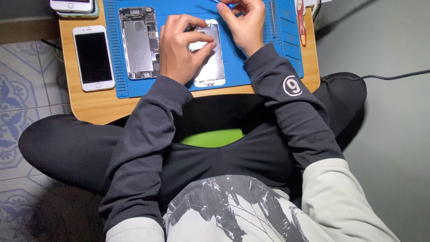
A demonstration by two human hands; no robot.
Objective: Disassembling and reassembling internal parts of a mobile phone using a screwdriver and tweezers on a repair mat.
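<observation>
Dark-sleeved left hand [181, 47] pins the silver detached phone screen panel [208, 58], lengthwise away from the person; right hand [242, 22] apparently pinches a thin blue tool [224, 3] at its far end.

A matt blue rubbery mat [255, 67], ribbed along its edges, covers a smooth, pale wood-grain tabletop [94, 105]. The opened phone body [139, 42] shows dull grey metal; the detached screen panel [210, 67] carries a brighter, brushed metal backing. Beside them, a white phone [93, 57] has glossy black glass.
</observation>
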